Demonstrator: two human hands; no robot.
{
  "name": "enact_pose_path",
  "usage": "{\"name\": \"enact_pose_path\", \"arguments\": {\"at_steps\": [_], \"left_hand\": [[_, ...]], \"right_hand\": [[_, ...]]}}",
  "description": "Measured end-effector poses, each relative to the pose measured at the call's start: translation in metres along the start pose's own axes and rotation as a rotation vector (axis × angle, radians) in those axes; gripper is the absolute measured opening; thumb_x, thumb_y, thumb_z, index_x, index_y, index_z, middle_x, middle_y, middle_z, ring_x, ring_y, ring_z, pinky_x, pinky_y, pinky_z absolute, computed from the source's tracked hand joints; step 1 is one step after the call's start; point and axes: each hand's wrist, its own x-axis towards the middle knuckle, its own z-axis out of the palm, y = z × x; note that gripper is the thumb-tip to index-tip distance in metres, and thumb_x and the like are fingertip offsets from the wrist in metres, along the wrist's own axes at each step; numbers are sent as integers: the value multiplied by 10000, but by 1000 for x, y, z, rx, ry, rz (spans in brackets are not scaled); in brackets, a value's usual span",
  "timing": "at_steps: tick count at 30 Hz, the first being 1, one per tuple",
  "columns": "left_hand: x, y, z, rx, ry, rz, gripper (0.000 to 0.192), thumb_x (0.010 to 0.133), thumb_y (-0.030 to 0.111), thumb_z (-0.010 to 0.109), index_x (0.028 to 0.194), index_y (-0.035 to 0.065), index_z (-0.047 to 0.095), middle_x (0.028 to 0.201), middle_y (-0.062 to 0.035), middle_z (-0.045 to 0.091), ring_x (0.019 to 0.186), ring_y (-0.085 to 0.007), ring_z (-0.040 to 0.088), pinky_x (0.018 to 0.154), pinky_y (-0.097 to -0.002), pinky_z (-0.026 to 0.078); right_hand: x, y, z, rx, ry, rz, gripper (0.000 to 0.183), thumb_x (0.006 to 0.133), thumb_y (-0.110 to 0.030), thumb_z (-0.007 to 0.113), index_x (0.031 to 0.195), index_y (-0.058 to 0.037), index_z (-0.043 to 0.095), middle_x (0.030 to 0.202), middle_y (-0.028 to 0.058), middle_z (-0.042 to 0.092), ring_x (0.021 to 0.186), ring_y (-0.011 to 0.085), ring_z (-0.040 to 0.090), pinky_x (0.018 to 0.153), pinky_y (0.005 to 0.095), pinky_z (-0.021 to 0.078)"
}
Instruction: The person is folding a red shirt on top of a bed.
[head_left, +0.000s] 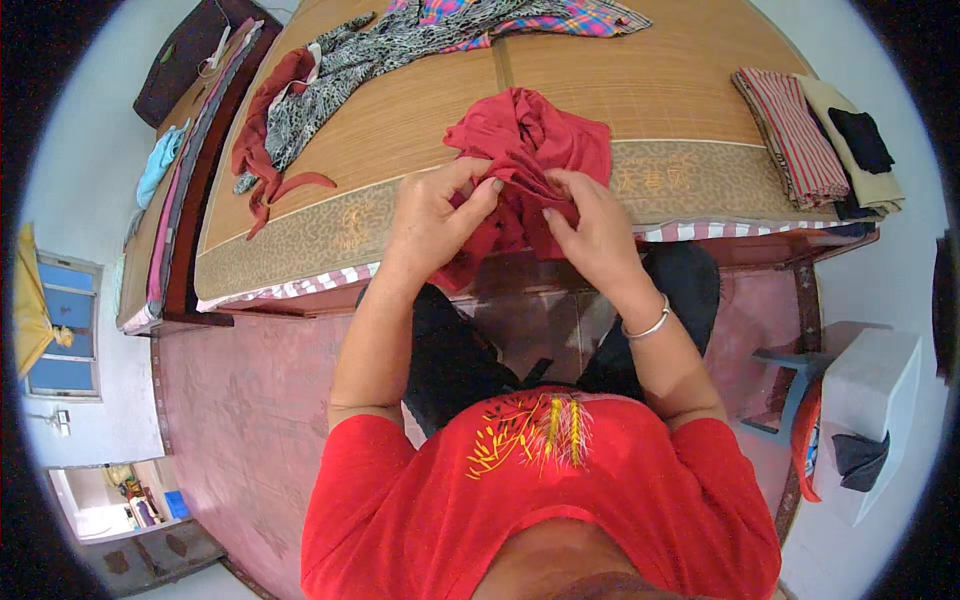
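A crumpled red garment (525, 124) lies over the front edge of a bed with a woven mat (675, 97), its lower part hanging past the edge. My left hand (448, 214) pinches a gathered fold of it between thumb and fingers. On the other side of that fold, my right hand (592, 225) grips the same cloth, thumb towards me. The two hands are a short distance apart, with bunched layers between them. Folds hide which part of the garment is being held.
Folded clothes, with a striped red one (806, 142) and a black cloth (861, 140), are stacked at the bed's right. Patterned grey clothing (352, 71) and a dark red garment (262, 142) sprawl at the left and back. A blue-grey stool (791, 382) stands at the right.
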Motion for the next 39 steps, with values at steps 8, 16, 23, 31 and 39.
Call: {"name": "enact_pose_path", "arguments": {"at_steps": [8, 16, 23, 31, 39], "left_hand": [[-3, -1, -3, -37, -94, -34, 186, 858, 142, 649, 977, 3, 681, 671, -4, 622, 618, -53, 534, 569, -233, 437], [-5, -3, -13, -112, -226, -95, 198, 849, 147, 674, 999, 18, 683, 766, -7, 655, 695, -57, 555, 630, -239, 460], [2, -39, -80, -12, 11, -147, 241, 826, 163, 704, 1030, 34, 692, 681, -20, 628, 635, -72, 558, 582, -251, 455], [13, -47, -183, 389, 264, -20, 286, 905, 269, 613, 992, 4, 673, 817, -41, 671, 767, -97, 592, 704, -258, 472], [49, -3, -274, 339, 634, 163, 335, 948, 331, 546, 913, 14, 645, 825, 16, 608, 780, -74, 528, 698, -224, 426]], "right_hand": [[5, 2, 1, 358, 18, 74, 349, 771, -110, 701, 1086, -18, 582, 1016, 136, 612, 1009, 262, 607, 865, 346, 470], [28, 17, -4, 532, -377, 122, 318, 809, -20, 596, 1126, -4, 591, 1041, 119, 649, 991, 166, 599, 870, 311, 470], [101, 19, -78, 333, -54, 189, 362, 860, 21, 404, 1180, 38, 571, 1055, 94, 640, 968, 146, 586, 878, 292, 477], [196, -7, -218, 11, 112, -89, 341, 909, -60, 435, 1213, 24, 564, 1074, 86, 647, 943, 142, 587, 839, 285, 475], [198, -50, -252, -447, -201, -267, 326, 949, -154, 525, 1214, 34, 556, 1085, 116, 651, 947, 200, 618, 854, 318, 497]]}}
